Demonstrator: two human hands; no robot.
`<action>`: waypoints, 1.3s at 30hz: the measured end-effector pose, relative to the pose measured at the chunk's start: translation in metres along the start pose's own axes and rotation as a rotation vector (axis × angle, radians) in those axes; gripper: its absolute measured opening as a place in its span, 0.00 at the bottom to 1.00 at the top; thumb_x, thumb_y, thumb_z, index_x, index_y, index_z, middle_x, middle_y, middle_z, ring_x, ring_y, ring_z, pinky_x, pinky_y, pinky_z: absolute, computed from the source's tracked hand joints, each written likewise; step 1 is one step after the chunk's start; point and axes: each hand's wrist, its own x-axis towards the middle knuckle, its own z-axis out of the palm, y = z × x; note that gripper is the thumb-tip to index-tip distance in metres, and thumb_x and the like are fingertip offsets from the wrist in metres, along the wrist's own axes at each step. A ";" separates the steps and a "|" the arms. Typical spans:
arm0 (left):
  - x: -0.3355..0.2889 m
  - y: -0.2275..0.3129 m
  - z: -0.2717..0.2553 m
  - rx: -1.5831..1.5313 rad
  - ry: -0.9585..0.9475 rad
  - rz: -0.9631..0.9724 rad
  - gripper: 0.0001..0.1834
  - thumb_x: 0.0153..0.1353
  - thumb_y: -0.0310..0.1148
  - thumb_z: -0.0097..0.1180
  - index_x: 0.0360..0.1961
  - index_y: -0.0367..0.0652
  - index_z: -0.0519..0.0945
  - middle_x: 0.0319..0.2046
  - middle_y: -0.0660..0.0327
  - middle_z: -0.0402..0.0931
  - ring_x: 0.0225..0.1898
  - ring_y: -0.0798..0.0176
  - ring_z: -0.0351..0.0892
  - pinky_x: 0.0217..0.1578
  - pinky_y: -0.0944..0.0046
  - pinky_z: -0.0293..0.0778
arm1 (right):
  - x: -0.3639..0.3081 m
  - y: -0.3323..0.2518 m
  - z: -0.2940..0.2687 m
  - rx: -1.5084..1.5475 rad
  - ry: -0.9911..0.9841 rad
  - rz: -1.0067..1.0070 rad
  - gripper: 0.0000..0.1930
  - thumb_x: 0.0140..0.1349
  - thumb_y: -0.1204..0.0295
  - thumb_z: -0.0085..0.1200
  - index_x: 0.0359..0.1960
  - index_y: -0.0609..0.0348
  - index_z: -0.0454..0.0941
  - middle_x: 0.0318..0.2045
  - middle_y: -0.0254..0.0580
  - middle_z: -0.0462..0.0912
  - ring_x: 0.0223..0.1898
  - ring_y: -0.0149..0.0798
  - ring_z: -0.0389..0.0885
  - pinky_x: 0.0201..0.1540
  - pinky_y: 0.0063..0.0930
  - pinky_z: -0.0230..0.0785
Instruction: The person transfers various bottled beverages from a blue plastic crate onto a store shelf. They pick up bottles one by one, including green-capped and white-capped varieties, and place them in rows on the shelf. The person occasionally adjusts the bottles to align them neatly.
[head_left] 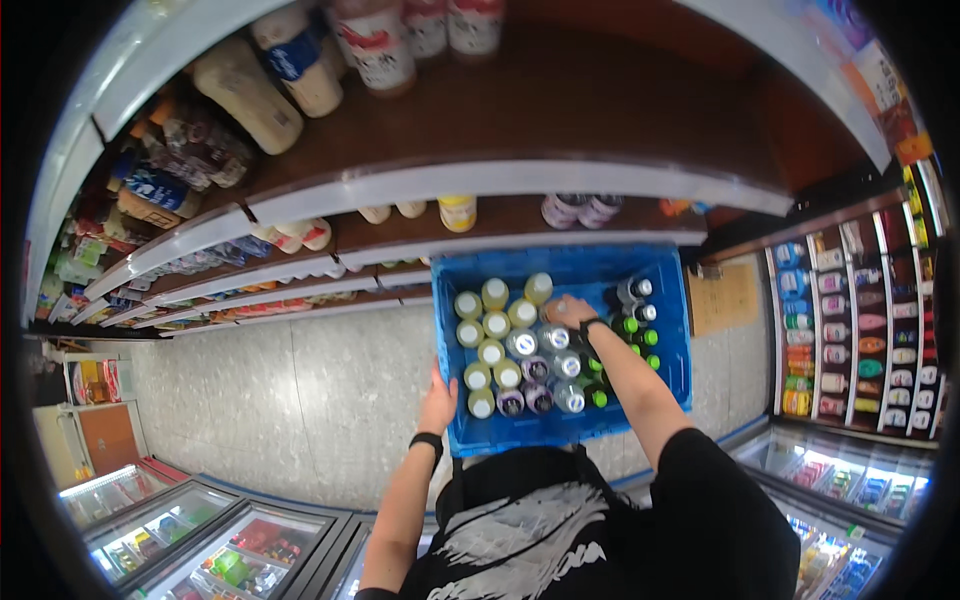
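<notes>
1. Fingers of the left hand (pixel 438 403) are a bit apart, and they touch the outside of the blue crate (pixel 671 350) on its left side. Part of this hand is hard to see, so I cannot tell how tightly it holds on.
2. The right hand (pixel 572 310) is down inside the crate, near the back. Its fingers are bent and point to the left. I cannot tell how far open they are, or if they have hold of a bottle.
3. The crate is in front of the person's belly, between the left hand and the right arm.
4. Pale yellow bottles (pixel 496 324) stand to the left of the right hand.
5. Clear bottles (pixel 569 364) and purple bottles (pixel 536 370) stand in the middle, nearer to the belly than the right hand is.
6. Bottles with green caps (pixel 640 337) are to the right, near the right wrist and under the arm. Dark bottles with pale caps (pixel 636 290) are just behind them.
7. A brown shelf (pixel 560 110) is past the crate, above the right hand in the view.
</notes>
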 end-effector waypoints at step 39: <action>-0.004 0.006 -0.004 -0.084 -0.019 0.032 0.33 0.65 0.34 0.44 0.68 0.47 0.46 0.48 0.37 0.73 0.46 0.34 0.75 0.43 0.44 0.72 | -0.247 -0.161 -0.314 1.371 0.656 -0.732 0.08 0.59 0.67 0.55 0.37 0.53 0.71 0.29 0.26 0.75 0.24 0.13 0.69 0.17 0.09 0.50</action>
